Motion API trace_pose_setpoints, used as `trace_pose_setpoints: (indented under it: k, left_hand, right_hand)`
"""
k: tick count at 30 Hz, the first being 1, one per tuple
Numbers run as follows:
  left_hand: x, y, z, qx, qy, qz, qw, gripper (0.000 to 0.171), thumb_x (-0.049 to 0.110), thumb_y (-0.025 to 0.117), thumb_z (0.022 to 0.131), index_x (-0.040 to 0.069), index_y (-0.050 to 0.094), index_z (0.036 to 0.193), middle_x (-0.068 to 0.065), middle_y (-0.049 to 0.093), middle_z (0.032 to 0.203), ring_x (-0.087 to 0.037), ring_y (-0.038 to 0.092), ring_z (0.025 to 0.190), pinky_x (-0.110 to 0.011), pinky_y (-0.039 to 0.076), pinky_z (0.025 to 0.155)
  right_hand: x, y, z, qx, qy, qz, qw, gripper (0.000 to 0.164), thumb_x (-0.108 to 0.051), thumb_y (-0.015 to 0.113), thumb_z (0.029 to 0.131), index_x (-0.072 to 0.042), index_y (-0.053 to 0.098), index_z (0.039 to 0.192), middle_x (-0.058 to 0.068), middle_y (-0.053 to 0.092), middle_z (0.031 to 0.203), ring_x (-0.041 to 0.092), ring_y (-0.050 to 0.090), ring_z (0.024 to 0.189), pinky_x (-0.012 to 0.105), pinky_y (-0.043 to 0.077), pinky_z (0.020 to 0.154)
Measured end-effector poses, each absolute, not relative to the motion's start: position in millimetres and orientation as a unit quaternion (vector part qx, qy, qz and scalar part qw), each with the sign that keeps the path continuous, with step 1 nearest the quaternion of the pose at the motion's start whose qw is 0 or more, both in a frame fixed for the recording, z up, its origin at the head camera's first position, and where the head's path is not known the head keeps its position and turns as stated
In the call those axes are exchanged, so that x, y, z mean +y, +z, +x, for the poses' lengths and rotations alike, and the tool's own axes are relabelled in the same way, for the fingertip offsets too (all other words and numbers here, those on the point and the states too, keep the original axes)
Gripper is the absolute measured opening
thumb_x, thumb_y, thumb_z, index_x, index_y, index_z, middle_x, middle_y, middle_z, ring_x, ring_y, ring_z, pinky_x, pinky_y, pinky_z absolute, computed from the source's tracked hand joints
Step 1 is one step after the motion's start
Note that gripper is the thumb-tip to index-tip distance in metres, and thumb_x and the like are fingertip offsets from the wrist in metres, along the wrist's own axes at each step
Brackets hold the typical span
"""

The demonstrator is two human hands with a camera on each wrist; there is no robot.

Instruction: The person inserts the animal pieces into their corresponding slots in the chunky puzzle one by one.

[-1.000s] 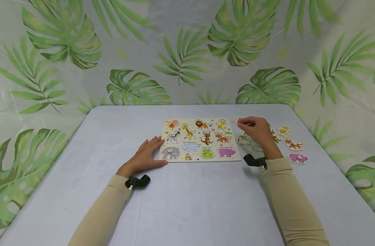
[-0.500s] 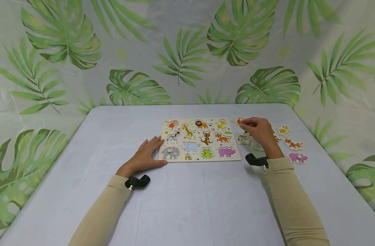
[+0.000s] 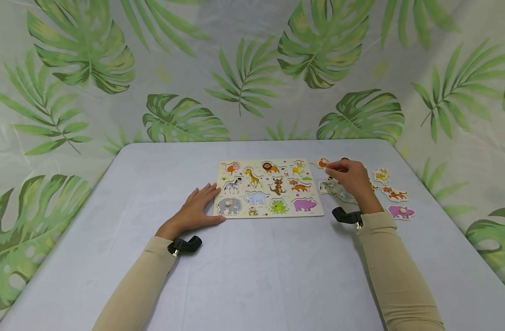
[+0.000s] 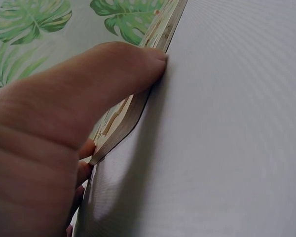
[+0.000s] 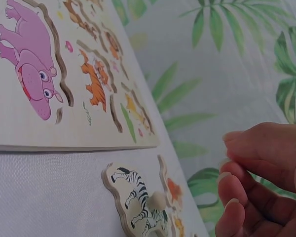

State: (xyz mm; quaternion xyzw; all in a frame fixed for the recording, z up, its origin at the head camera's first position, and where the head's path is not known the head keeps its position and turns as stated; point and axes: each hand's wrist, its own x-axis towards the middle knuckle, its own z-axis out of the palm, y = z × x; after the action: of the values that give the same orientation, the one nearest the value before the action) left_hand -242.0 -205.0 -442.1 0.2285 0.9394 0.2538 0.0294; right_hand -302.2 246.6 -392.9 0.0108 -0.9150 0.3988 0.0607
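Note:
A wooden animal puzzle board [image 3: 269,216] lies on the table. My left hand [image 3: 198,205] rests at its near left corner, fingers along the left side and thumb [image 4: 138,64] touching the front edge. The elephant piece [image 3: 229,206] with its knob sits in that corner. My right hand [image 3: 352,179] hovers right of the board over loose pieces. Its fingers are bent and the thumb is close to the index fingertip; no piece shows between them in the right wrist view. Just left of the fingertips lies the monkey piece [image 3: 321,163], with the zebra piece [image 3: 328,185] nearer me.
Farther right lie a small yellow animal piece [image 3: 381,175], the tiger piece [image 3: 395,193] and the purple hippo piece [image 3: 400,212]. More pieces are partly hidden under my right hand. A leaf-print cloth [image 3: 252,69] hangs behind the white table [image 3: 252,271].
My right hand has drawn slightly to the right, off the monkey piece, which now shows more fully beside the board. The left hand and the board have stayed put.

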Motion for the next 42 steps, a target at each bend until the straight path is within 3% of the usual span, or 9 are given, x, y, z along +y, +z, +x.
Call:
trace_pose_setpoints:
  k: [15, 42]
  left_hand:
    - [-204.5, -440.9, -241.3, 0.937, 0.258, 0.233, 0.024, 0.094, 0.052, 0.072, 0.079, 0.004, 0.032, 0.150, -0.014, 0.023, 0.158, -0.030, 0.013, 0.147, -0.050, 0.003, 0.118]
    - [-205.0, -442.3, -241.6, 0.940, 0.255, 0.223, 0.035, 0.095, 0.053, 0.071, 0.079, 0.008, 0.030, 0.152, -0.008, 0.021, 0.159, -0.024, 0.010, 0.148, -0.044, 0.001, 0.119]
  right_hand:
    - [251.9, -398.5, -306.0, -0.919, 0.392, -0.001, 0.027, 0.037, -0.035, 0.064, 0.093, -0.006, 0.067, 0.116, 0.015, 0.062, 0.109, 0.027, 0.056, 0.092, 0.034, 0.047, 0.070]
    - [258.8, -410.1, -307.1, -0.924, 0.383, -0.012, 0.003, 0.032, -0.029, 0.065, 0.093, -0.006, 0.068, 0.115, 0.017, 0.061, 0.115, 0.031, 0.054, 0.099, 0.041, 0.046, 0.078]
